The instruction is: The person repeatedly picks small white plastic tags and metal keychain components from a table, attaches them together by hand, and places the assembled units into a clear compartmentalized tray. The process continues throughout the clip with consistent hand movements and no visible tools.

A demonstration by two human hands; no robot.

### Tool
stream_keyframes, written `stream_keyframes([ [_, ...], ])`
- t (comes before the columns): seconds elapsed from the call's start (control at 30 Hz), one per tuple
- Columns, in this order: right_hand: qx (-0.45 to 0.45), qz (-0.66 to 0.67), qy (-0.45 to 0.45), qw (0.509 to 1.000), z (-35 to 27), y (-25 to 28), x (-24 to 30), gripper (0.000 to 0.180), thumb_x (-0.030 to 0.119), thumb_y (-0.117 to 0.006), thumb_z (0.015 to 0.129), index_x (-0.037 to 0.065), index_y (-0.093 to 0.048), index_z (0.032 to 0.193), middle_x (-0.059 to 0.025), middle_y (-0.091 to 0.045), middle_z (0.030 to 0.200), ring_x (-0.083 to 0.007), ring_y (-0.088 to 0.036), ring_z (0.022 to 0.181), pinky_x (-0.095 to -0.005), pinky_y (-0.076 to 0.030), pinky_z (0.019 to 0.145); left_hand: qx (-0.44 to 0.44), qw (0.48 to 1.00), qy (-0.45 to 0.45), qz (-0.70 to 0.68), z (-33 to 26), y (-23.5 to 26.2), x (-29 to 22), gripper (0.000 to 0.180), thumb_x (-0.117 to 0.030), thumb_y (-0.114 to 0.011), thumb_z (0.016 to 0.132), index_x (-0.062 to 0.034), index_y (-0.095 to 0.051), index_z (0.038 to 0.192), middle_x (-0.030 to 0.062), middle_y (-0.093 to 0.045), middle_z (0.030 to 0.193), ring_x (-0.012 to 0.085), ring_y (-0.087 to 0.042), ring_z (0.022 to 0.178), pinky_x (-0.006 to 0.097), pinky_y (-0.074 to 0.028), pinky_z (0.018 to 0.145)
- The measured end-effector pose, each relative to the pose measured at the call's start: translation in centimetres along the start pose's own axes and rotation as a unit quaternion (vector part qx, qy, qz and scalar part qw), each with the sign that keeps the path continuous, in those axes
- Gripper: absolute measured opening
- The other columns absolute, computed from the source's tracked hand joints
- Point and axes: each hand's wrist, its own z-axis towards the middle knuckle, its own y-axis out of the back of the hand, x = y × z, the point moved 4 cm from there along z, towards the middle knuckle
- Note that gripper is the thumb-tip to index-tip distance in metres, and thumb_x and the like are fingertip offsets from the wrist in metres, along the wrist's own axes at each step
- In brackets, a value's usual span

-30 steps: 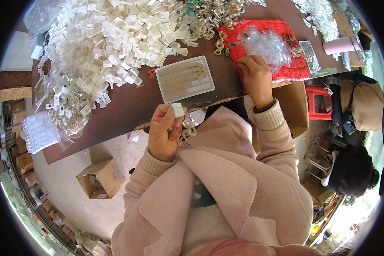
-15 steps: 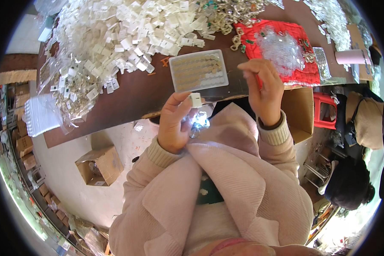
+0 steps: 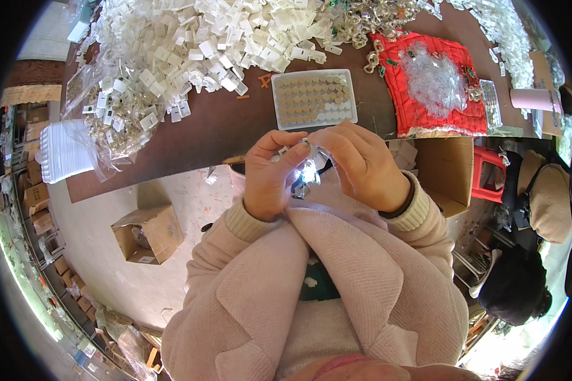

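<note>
My left hand (image 3: 267, 181) pinches a small white plastic case (image 3: 306, 142), mostly covered by fingers, in front of my chest. My right hand (image 3: 368, 166) has its thumb and fingertips closed at the same case from the other side; whether they hold a further small part is hidden. Just below the fingertips a bright white light (image 3: 309, 173) glows, with a clear piece around it. Beyond my hands, on the brown table (image 3: 203, 130), lies a shallow translucent tray (image 3: 274, 105) with rows of small round tan and silvery discs.
A big heap of white plastic cases (image 3: 229, 38) covers the far left of the table. On a red cloth (image 3: 407, 114) at the right lies a pile of clear plastic pieces (image 3: 433, 82). Cardboard boxes (image 3: 162, 232) and a red stool (image 3: 489, 171) stand below table height.
My right hand has come down and left from beside the red cloth to meet the case in my left hand. The view has shifted slightly; the light stays lit.
</note>
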Motion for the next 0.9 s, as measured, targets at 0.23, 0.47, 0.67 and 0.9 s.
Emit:
stream_keyframes([
  [0.23,-0.041,0.007,-0.080,0.996,-0.1,-0.3,-0.3,0.033,-0.002,-0.069,0.070,0.004,-0.061,0.102,-0.0104,-0.065,0.089,-0.0289,-0.065,0.077,-0.0371,-0.053,0.067,-0.004,1.000,-0.015,0.018,-0.3,0.5,-0.8,0.016,-0.001,-0.071,0.090,0.0015,-0.066,0.105,0.0035,-0.068,0.093,0.0043,-0.060,0.074,0.015,-0.045,0.061],
  [0.47,-0.041,-0.018,-0.062,0.997,-0.9,0.1,-0.3,0.021,-0.003,-0.073,0.074,0.004,-0.065,0.092,-0.0099,-0.067,0.088,-0.0294,-0.066,0.078,-0.0373,-0.054,0.068,0.010,0.996,-0.016,0.082,-0.2,0.3,-0.6,0.019,0.002,-0.071,0.090,0.0017,-0.065,0.108,0.0055,-0.068,0.096,0.0052,-0.060,0.075,0.017,-0.046,0.063],
  [0.67,-0.086,-0.085,-0.107,0.987,-0.5,2.9,-5.1,0.026,-0.003,-0.075,0.076,0.004,-0.068,0.100,-0.0120,-0.068,0.094,-0.0295,-0.066,0.080,-0.0375,-0.054,0.069,-0.026,0.999,0.042,0.008,0.1,0.3,-0.6,0.022,-0.004,-0.062,0.094,-0.0005,-0.062,0.116,0.0048,-0.065,0.097,0.0079,-0.059,0.080,0.017,-0.043,0.058],
  [0.9,-0.041,-0.284,-0.277,0.917,-1.9,4.9,-12.9,0.029,0.015,-0.075,0.082,0.009,-0.066,0.109,-0.0153,-0.065,0.100,-0.0380,-0.066,0.085,-0.0449,-0.053,0.071,0.021,0.990,0.097,-0.099,0.9,0.8,-0.4,0.017,-0.011,-0.059,0.097,-0.0039,-0.062,0.112,0.0059,-0.061,0.091,0.0113,-0.055,0.071,0.017,-0.028,0.044],
])
